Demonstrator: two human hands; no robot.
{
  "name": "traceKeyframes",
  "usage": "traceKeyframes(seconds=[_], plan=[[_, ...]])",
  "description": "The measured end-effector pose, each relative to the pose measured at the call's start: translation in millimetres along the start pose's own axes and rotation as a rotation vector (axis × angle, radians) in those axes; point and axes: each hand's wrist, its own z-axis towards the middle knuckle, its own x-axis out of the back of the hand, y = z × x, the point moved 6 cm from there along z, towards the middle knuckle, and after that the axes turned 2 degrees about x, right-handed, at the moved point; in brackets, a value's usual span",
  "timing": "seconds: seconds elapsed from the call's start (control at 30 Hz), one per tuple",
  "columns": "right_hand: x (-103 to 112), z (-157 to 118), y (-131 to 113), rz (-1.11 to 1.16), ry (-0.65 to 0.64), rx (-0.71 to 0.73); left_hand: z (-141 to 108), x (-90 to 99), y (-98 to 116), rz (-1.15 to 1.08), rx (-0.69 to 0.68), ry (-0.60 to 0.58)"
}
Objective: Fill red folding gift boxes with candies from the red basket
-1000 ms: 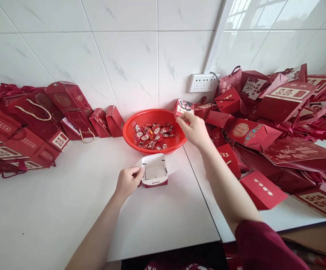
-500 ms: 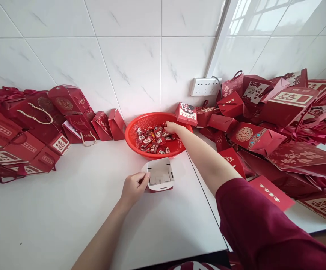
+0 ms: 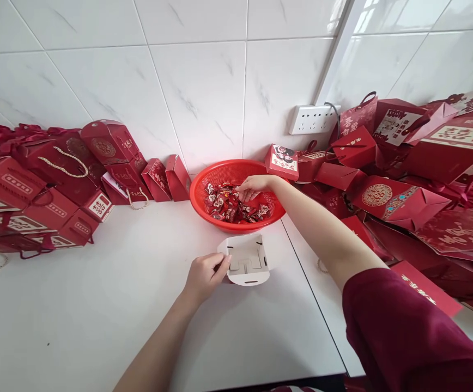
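Note:
My left hand (image 3: 207,276) pinches the left edge of an open-topped box (image 3: 248,260), white inside, standing on the white table. Its top flaps are spread. Beyond it is a round red plastic basket (image 3: 199,209) holding several red-wrapped sweets (image 3: 230,209). Over the sweets, inside the basket, my right hand (image 3: 253,188) has its fingers bent down and drawn together. Whatever is between those fingertips is too small to make out.
Red gift boxes (image 3: 52,209) are stacked at the left. A large heap of red boxes and bags (image 3: 400,198) lies at the right. A white power strip (image 3: 312,120) is on the tiled wall (image 3: 204,98). A seam runs across the table (image 3: 138,305).
The view has shifted slightly, so most things appear farther right. My right hand has moved left within the basket, over the middle of the sweets. My left hand still holds the box.

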Motion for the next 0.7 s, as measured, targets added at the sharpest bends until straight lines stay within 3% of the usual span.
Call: traceKeyframes(seconds=[0.13,0.27,0.4,0.6,0.7], plan=[[-5,1,-18,-0.199,0.111,0.069,1,-0.9,1,0.005,-0.002,0.000],[-42,2,-41,-0.374,0.038,0.193,1,-0.7,1,0.006,0.000,0.001],[-71,4,-48,-0.536,0.026,0.155,1,-0.3,0,0.004,0.004,0.000],[-59,-5,-46,-0.583,0.078,0.125,2,-0.6,0,0.001,0.005,0.004],[-47,-24,-43,-0.525,0.204,0.149,1,-0.8,2,0.001,0.000,0.009]])
